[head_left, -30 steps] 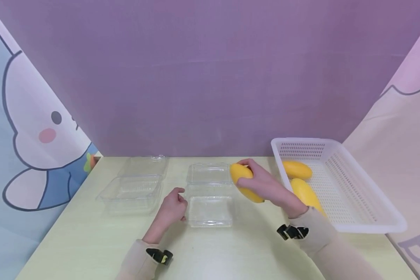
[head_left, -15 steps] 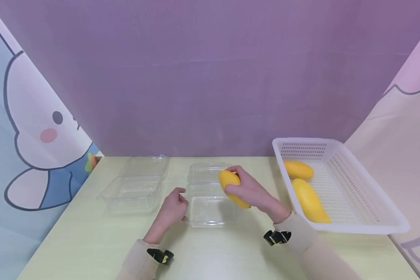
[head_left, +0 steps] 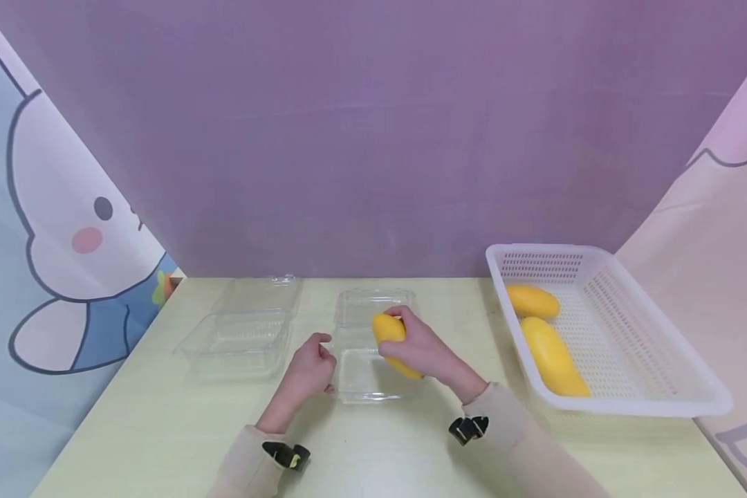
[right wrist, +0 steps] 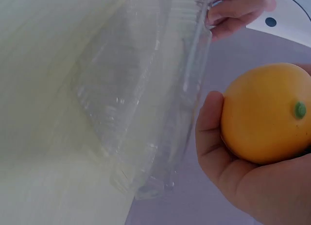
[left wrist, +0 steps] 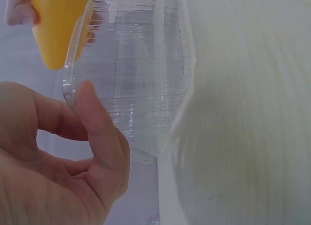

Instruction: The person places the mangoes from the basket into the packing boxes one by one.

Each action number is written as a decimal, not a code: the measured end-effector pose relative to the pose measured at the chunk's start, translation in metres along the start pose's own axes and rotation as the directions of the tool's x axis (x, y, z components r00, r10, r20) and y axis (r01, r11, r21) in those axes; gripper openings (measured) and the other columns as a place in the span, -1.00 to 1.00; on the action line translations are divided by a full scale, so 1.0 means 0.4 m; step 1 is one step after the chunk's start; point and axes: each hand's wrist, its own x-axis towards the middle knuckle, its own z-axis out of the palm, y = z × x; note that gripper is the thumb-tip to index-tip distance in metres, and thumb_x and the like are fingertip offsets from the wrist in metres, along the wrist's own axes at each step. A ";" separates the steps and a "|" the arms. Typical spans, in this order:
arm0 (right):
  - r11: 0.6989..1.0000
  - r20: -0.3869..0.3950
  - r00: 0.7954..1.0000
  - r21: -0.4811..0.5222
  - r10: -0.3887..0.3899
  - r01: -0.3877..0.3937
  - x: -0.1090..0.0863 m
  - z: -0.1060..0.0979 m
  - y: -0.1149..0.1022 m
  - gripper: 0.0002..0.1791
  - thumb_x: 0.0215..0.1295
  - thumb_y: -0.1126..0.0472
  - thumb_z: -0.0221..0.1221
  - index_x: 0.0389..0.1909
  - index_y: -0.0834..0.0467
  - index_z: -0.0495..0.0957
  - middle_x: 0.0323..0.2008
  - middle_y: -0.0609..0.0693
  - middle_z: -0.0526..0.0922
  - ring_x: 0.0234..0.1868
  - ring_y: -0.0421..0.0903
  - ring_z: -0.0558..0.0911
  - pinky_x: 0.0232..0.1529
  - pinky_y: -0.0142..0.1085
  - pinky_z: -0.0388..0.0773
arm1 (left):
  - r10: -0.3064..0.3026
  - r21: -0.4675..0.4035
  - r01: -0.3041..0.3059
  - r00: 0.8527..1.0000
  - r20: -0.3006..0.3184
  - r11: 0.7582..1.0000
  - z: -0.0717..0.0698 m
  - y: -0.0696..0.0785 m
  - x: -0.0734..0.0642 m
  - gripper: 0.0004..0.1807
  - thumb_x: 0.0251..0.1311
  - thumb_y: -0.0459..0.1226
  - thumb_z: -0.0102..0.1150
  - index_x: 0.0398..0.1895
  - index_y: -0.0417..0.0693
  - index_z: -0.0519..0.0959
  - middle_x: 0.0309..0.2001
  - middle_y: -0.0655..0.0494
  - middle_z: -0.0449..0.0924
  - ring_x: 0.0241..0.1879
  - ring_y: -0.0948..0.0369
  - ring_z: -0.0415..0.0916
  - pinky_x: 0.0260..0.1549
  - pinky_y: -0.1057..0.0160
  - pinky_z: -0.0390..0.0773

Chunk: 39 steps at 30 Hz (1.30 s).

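My right hand (head_left: 420, 346) grips a yellow mango (head_left: 388, 328) just above a clear plastic clamshell box (head_left: 364, 387) that lies open on the table. In the right wrist view, fingers and thumb wrap the mango (right wrist: 265, 113), whose green stem spot faces the camera; the box wall (right wrist: 126, 84) stands beside it, apart from it. My left hand (head_left: 308, 366) is at the box's left side. Its curled fingers pinch the rim, as the left wrist view shows with the hand (left wrist: 63, 157) at the corner of the box (left wrist: 136, 64). The pinch point itself is partly hidden by a finger.
A second clear clamshell box (head_left: 236, 342) lies open to the left. At the right stands a white perforated basket (head_left: 647, 339) with two mangoes, one at the back (head_left: 532, 301) and one nearer (head_left: 554, 360). A purple backdrop (head_left: 373, 138) rises behind the table (head_left: 361, 456).
My right hand has moved left and slightly down with the mango, from the box's right side to over it. The left hand has stayed at the box's rim.
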 end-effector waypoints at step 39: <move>0.930 0.086 0.996 -0.365 -0.003 0.035 0.037 0.153 0.021 -0.16 0.07 0.03 0.44 0.35 0.12 0.31 -0.05 0.11 0.41 -0.17 0.00 0.45 -0.30 -0.16 0.52 | 0.016 0.035 -0.015 1.000 -0.007 0.999 0.005 0.011 -0.002 -0.44 0.23 -0.45 -0.02 0.33 -0.44 0.32 -0.32 -0.03 0.45 -0.63 0.19 0.49 -0.56 0.21 0.57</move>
